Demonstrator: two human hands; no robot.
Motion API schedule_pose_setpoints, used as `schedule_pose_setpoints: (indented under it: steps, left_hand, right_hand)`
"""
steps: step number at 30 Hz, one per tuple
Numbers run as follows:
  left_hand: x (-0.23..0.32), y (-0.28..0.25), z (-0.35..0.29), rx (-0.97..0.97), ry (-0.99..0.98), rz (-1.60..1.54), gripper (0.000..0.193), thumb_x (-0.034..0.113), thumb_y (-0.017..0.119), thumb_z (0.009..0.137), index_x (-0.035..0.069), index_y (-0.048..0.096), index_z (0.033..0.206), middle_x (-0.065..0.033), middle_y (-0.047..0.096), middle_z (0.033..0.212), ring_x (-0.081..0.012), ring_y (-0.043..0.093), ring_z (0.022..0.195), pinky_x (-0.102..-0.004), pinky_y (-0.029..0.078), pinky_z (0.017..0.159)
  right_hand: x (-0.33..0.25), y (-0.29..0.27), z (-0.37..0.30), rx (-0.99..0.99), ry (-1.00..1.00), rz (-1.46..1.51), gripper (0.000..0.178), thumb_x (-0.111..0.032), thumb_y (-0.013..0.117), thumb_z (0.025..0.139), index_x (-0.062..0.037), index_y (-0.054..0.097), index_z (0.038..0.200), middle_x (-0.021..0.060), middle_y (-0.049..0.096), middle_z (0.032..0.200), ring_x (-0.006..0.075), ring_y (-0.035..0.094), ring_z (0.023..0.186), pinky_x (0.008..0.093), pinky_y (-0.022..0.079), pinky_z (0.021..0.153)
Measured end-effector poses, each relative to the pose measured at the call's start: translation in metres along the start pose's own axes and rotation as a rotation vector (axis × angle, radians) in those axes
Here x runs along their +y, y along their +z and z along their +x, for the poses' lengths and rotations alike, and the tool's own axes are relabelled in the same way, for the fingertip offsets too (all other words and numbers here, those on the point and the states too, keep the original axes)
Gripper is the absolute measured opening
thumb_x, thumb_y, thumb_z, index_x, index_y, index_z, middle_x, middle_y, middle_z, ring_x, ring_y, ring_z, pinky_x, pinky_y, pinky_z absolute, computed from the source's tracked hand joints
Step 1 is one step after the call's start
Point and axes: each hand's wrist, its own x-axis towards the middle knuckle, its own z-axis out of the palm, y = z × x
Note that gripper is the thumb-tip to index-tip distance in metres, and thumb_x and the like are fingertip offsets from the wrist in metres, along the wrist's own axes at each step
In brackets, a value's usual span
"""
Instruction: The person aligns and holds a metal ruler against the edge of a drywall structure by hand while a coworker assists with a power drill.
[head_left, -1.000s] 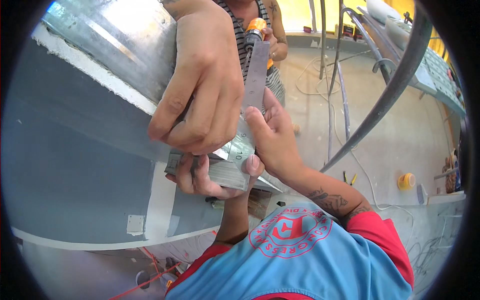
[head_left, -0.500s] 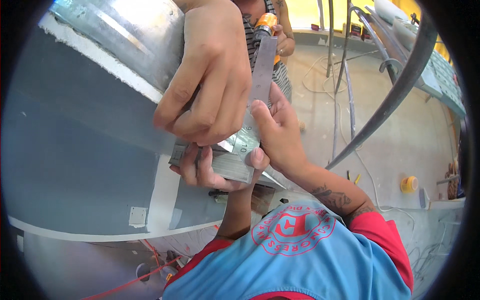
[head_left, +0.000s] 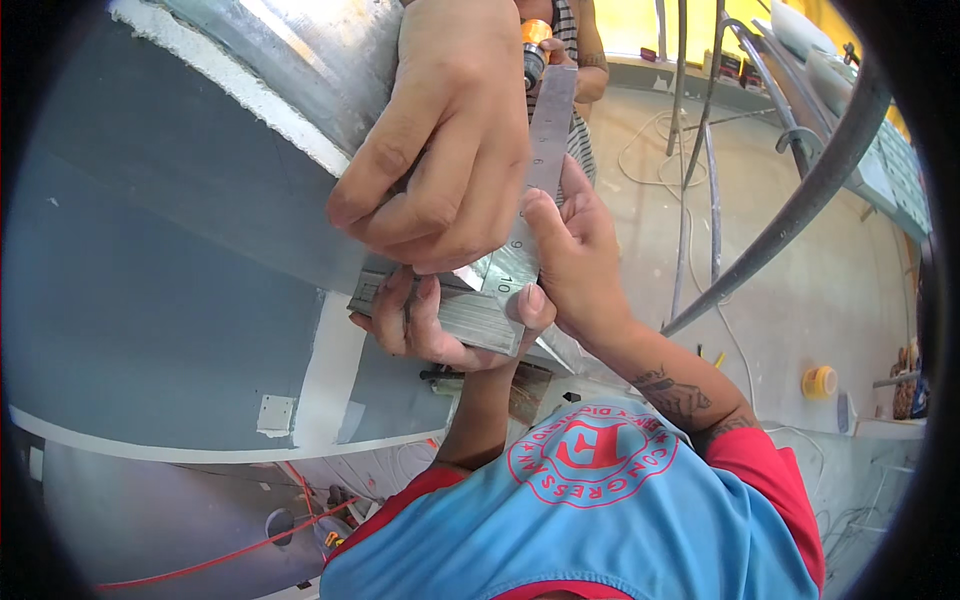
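A metal try square [head_left: 552,125] with a marked blade and a thick ribbed stock spans both my hands. My left hand [head_left: 430,325] curls its fingers round the stock from below, thumb at the corner. Higher up, my right hand [head_left: 580,250] pinches the blade, its thumb lying on the face. Another person's hand [head_left: 450,140] reaches in from the top, fingers bent down over the square; whatever it holds is hidden. Under that hand, the end of a shiny metal piece [head_left: 468,277] meets the square. Behind the blade a person in stripes holds an orange and black power drill [head_left: 535,50].
A grey board panel [head_left: 180,270] with a rough white edge [head_left: 240,90] fills the left, a shiny metal duct-like surface [head_left: 300,60] above it. Dark metal poles [head_left: 790,220] stand at right. On the floor lie a cable [head_left: 735,345] and a yellow container [head_left: 819,382].
The whole view has shifted slightly, so the hands and square appear a little further right and up. Less of the co-worker's drill shows. My grips are unchanged.
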Motion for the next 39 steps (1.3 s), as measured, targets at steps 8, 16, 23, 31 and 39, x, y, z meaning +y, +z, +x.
schedule_pose_setpoints:
  steps: [8, 16, 23, 31, 39]
  left_hand:
    - [0.004, 0.005, -0.003, 0.032, -0.008, 0.002, 0.069, 0.062, 0.057, 0.08, 0.002, 0.048, 0.112, -0.0149, 0.046, 0.11, -0.0272, 0.043, 0.115, -0.0544, 0.013, 0.115]
    - [0.002, 0.003, 0.001, 0.019, 0.019, 0.006, 0.068, 0.061, 0.057, 0.08, 0.002, 0.047, 0.112, -0.0153, 0.046, 0.109, -0.0276, 0.045, 0.113, -0.0548, 0.012, 0.116]
    - [0.002, 0.002, -0.001, -0.004, -0.023, -0.03, 0.069, 0.062, 0.057, 0.08, 0.002, 0.047, 0.113, -0.0146, 0.044, 0.112, -0.0275, 0.045, 0.112, -0.0534, 0.016, 0.114]
    - [0.0, -0.005, -0.001, -0.073, 0.003, 0.021, 0.069, 0.062, 0.056, 0.081, 0.003, 0.046, 0.114, -0.0136, 0.042, 0.115, -0.0259, 0.043, 0.113, -0.0483, 0.022, 0.112]
    - [-0.001, -0.002, -0.001, -0.059, -0.012, -0.031, 0.071, 0.062, 0.056, 0.081, 0.0, 0.044, 0.114, -0.0142, 0.04, 0.114, -0.0269, 0.043, 0.109, -0.0462, 0.04, 0.097]
  right_hand:
    - [0.002, -0.001, 0.0, 0.006, -0.009, -0.024, 0.039, -0.005, 0.045, 0.096, 0.0065, 0.04, 0.132, 0.0119, 0.058, 0.119, 0.0114, 0.057, 0.102, 0.0255, 0.047, 0.087]
    - [0.0, -0.002, 0.0, 0.007, 0.032, -0.066, 0.038, -0.005, 0.045, 0.095, 0.0066, 0.041, 0.131, 0.0117, 0.058, 0.118, 0.0115, 0.057, 0.102, 0.0263, 0.047, 0.088]
    - [0.003, -0.003, 0.001, 0.012, -0.001, -0.051, 0.038, -0.005, 0.045, 0.095, 0.0051, 0.041, 0.132, 0.0113, 0.06, 0.114, 0.0108, 0.058, 0.099, 0.0253, 0.048, 0.086]
    - [0.003, -0.006, 0.002, -0.013, 0.015, -0.099, 0.037, -0.005, 0.045, 0.096, 0.0052, 0.042, 0.131, 0.0099, 0.06, 0.112, 0.0092, 0.058, 0.096, 0.0246, 0.048, 0.084]
    - [0.003, -0.001, 0.004, 0.032, -0.048, -0.046, 0.036, -0.003, 0.045, 0.093, 0.0057, 0.042, 0.128, 0.0061, 0.058, 0.099, 0.0031, 0.05, 0.076, 0.02, 0.043, 0.065]
